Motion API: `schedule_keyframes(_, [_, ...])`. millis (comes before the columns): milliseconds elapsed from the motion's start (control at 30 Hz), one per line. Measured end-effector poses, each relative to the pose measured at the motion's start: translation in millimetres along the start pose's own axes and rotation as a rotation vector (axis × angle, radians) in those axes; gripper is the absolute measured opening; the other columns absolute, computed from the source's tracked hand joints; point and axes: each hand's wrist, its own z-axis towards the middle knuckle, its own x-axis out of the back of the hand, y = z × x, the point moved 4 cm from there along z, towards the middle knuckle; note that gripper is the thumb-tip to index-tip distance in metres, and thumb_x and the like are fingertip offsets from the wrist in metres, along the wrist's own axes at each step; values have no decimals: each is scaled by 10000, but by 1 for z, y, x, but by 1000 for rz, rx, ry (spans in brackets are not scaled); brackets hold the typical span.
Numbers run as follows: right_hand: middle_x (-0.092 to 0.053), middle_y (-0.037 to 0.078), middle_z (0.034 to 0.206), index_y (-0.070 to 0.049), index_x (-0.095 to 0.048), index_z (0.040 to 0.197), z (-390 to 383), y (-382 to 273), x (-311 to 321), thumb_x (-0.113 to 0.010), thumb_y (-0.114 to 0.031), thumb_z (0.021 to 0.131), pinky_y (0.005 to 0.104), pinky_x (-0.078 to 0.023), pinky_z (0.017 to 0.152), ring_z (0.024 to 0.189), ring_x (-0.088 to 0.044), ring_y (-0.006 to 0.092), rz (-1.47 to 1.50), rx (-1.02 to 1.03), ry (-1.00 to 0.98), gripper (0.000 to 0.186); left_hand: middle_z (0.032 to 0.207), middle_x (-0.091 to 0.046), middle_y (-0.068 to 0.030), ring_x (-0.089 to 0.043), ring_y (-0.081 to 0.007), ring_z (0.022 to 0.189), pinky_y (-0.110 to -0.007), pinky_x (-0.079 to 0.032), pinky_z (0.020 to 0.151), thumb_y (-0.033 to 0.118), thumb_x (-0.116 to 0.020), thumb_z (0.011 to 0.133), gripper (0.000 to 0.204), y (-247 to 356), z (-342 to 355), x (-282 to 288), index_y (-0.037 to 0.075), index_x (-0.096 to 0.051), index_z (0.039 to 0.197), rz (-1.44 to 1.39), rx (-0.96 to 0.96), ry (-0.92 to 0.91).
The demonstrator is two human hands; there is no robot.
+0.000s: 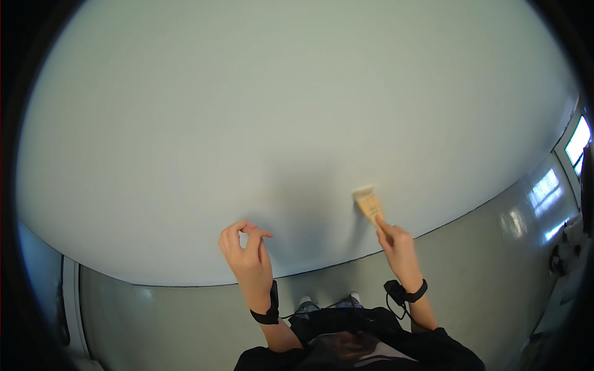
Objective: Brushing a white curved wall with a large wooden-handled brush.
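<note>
A flat paintbrush (369, 206) with a wooden handle and pale bristles is gripped in my right hand (402, 250). Its bristles point up and slightly left, at the pale wall (204, 123); whether they press on it I cannot tell for sure. My left hand (246, 250) is raised in front of the lower wall with its fingers loosely bent and apart, and nothing shows in it. Each wrist wears a black band, and the right one carries a small black box (394, 290) with a cable.
Grey, shiny floor (179, 315) meets the wall along a dark curved line. My feet (354, 297) stand close to it. At the far right are a bright window (578, 145) and some cluttered items (566, 250). A door frame (72, 297) rises at the left.
</note>
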Motion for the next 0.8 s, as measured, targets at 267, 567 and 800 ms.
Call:
schedule_keyframes(267, [-631,142,744,-52,-727,1256,-9,-4,-2,-736,-56,903,338,-446,599,624,-549,219,128,7,-149,353,1049,-573,-37,-535,-246,968,-395,-406,860,-108,-650,764,213,7,-19,-9,98,-674,814,26,-11,-42])
schedule_keyframes(567, [-491,46,704,-65,-717,1297,61,-128,23,-728,4,911,295,-356,534,598,-407,135,170,299,404,392,1049,-574,-37,-540,-243,965,-391,-406,846,-112,-650,753,222,-21,-11,17,98,-676,821,35,-6,-21])
schedule_keyframes(800, [-509,110,702,-88,-679,1354,28,-108,-56,-685,-29,952,375,-419,539,565,-494,250,77,250,238,406,1046,-553,-45,-531,-248,970,-393,-415,862,-171,-616,718,264,-48,-12,39,66,-659,825,75,28,-38])
